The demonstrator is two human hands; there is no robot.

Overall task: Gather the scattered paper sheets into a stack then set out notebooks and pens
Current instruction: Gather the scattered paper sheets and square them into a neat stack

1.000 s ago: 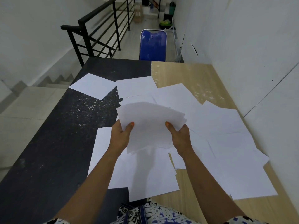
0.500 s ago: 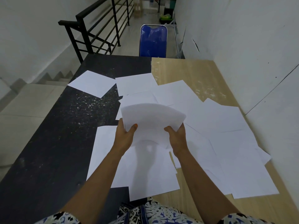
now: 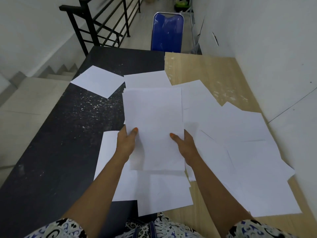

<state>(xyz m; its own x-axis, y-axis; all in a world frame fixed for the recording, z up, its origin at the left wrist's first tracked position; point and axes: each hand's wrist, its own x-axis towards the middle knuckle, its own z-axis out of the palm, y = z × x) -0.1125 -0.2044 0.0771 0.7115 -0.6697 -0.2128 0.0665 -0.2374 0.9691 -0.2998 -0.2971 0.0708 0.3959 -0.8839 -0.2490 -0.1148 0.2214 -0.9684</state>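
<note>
Holding: your left hand [image 3: 126,145] and right hand [image 3: 184,146] each clasp a side edge of the small white paper stack [image 3: 152,121], thumbs on top, keeping it flat.
Location: above loose white sheets [image 3: 248,140] strewn across the black-and-wood table [image 3: 68,134].

Two hands hold a small stack of white paper [image 3: 152,121] flat above the tables. The left hand [image 3: 126,143] grips its left edge and the right hand [image 3: 186,146] grips its right edge, thumbs on top. More loose sheets [image 3: 243,152] lie scattered on the black table [image 3: 56,143] and the wooden table [image 3: 214,73]. A blue chair [image 3: 167,31] stands at the far end.
</note>
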